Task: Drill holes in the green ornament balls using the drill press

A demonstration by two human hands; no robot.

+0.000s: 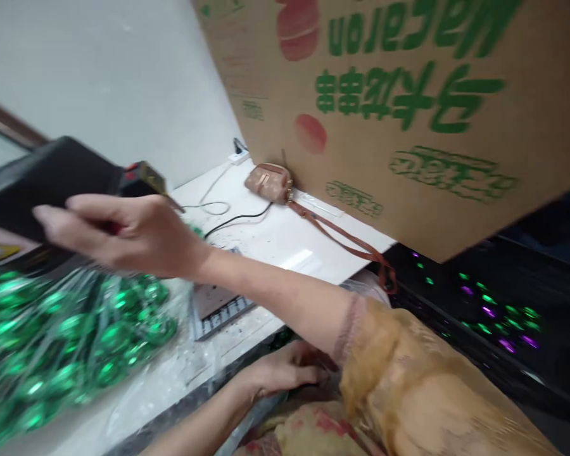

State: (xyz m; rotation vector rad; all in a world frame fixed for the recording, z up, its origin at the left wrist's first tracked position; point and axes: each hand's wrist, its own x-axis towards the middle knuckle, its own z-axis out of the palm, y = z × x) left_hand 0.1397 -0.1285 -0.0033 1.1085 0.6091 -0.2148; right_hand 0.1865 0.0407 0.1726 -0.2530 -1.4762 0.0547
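My right hand [118, 237] reaches across to the left, smeared by motion. Its fingers are closed around a black tool [140, 180] with red parts, a yellowish label and a thin tip pointing right; its exact kind is unclear. Behind the fingers is a large black object [52, 180], also blurred. Low in front of me, by the table edge, is my left hand [294, 368], fingers curled and partly hidden under my right forearm. Clear plastic [254, 421] lies beneath it; what the fingers hold cannot be made out. Shiny green balls [116, 335] in clear plastic fill the left side.
A tall cardboard box [361, 145] with green print stands at the back right. Near it lie a brown pouch [268, 182] with a strap [342, 237], and cords running to a white power strip [239, 157]. A dark tray [221, 304] sits on the white table [285, 237]. Green and purple pieces [503, 316] show at right.
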